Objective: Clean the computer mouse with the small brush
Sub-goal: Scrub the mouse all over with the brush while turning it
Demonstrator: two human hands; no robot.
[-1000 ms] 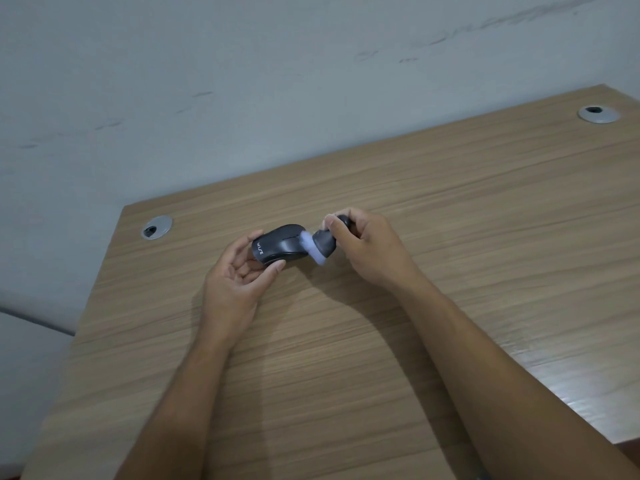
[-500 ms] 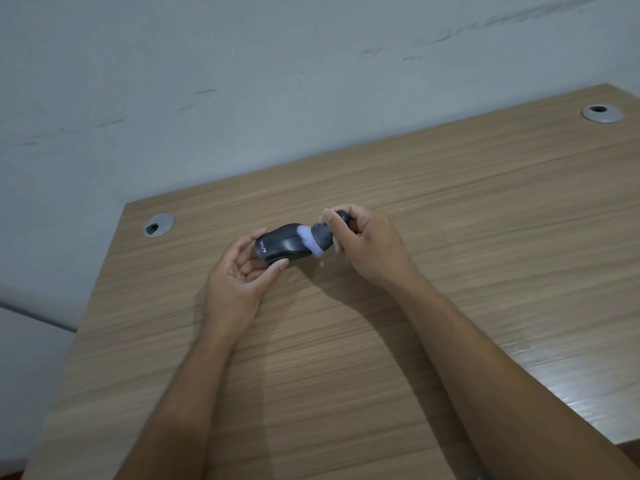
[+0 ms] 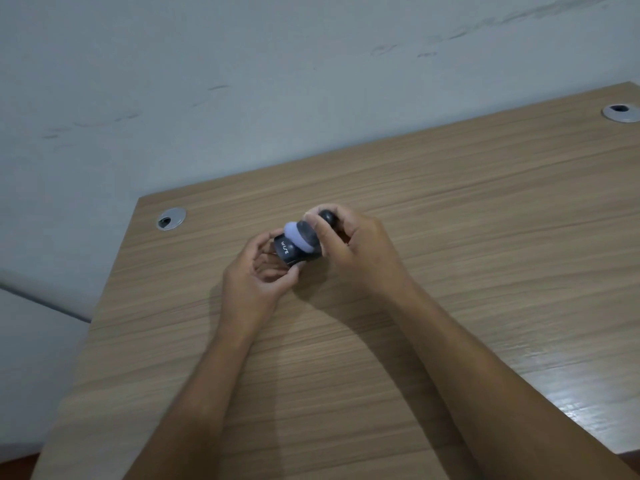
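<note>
Mouse (image 3: 286, 252), frame centre, just above desk (image 3: 450, 237), cupped in left hand (image 3: 258, 282). Right hand (image 3: 349, 247) grips brush (image 3: 304, 237), pale head pressed on mouse top. Risk: light cupping; brush pressure could slip the mouse out.

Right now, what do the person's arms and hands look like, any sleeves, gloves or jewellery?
Both forearms are bare to the frame's lower edge, with no sleeves showing. The left hand and right hand are ungloved; no rings, watch or wristbands are visible.
</note>
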